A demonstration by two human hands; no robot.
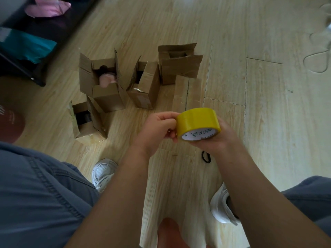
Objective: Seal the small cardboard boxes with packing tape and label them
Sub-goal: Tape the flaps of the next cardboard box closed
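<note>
Above the floor (268,108), a yellow tape roll (197,120) is cradled in the curled right hand (221,140) and pinched at its rim by the left hand (158,130); open cardboard boxes (107,97) stand just beyond. The tape may tear narrow if peeled crookedly.

You're looking down at a light wood-look plank floor (268,122), seams visible. Upper left of your view: low dark furniture (21,68) holding something pink (48,7) and something teal (25,45), both blurred. Upper right: thin pale cord (317,58) looped on the planks. Small black loop (206,156) lies near centre. Light is dim and soft, with brighter patches on the floor.
</note>
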